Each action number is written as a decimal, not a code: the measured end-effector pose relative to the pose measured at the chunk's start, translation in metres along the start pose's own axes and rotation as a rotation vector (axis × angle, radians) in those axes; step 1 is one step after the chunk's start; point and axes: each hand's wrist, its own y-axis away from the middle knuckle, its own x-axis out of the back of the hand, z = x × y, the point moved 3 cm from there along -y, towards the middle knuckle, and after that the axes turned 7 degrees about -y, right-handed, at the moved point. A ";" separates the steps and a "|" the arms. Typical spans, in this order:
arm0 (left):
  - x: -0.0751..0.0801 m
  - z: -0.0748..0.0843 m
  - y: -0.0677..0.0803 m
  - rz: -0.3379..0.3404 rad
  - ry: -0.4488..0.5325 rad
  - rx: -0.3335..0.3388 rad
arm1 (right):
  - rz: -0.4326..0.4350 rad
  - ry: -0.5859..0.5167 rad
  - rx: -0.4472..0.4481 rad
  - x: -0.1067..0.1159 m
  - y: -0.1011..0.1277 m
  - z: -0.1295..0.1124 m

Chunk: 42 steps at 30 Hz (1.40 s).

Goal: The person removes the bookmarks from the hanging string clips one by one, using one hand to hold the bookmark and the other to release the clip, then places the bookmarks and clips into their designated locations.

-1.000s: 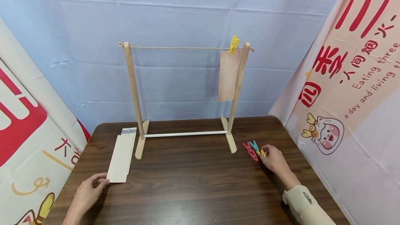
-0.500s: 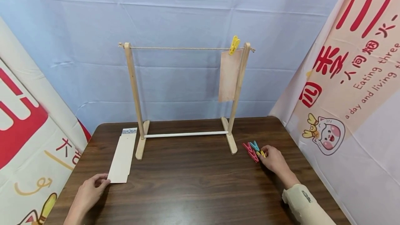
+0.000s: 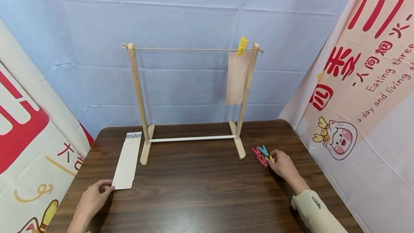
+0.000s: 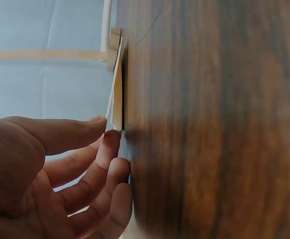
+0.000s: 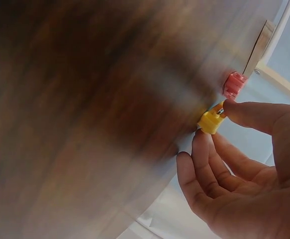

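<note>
The right hand pinches a yellow clip on the counter (left hand pinches the card's near end, its length running away).

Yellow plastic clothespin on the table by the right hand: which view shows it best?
The right wrist view: the yellow plastic clothespin fills a clear patch there, pinched between thumb and finger of the right hand. The head view shows only a small yellow sliver at the fingertips beside the red and teal pins. The left wrist view misses it entirely.
</note>
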 end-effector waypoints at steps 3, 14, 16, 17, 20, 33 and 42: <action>0.001 0.001 0.000 -0.004 -0.004 0.007 | -0.003 0.004 -0.006 0.000 0.001 0.000; 0.002 0.000 0.002 -0.034 -0.008 0.039 | -0.019 -0.010 -0.030 -0.001 -0.001 0.001; 0.002 0.001 0.002 -0.036 -0.009 0.046 | -0.021 -0.014 -0.028 -0.001 -0.001 0.001; 0.002 0.001 0.002 -0.039 -0.010 0.048 | -0.021 -0.015 -0.025 -0.001 -0.001 0.001; 0.002 0.001 0.002 -0.047 -0.012 0.053 | -0.020 -0.017 -0.018 0.000 0.000 0.001; 0.003 0.000 0.004 -0.032 -0.021 0.047 | -0.005 -0.001 0.001 0.005 0.001 -0.004; 0.005 0.004 0.005 -0.031 -0.028 0.063 | 0.021 -0.001 0.030 0.008 0.001 -0.011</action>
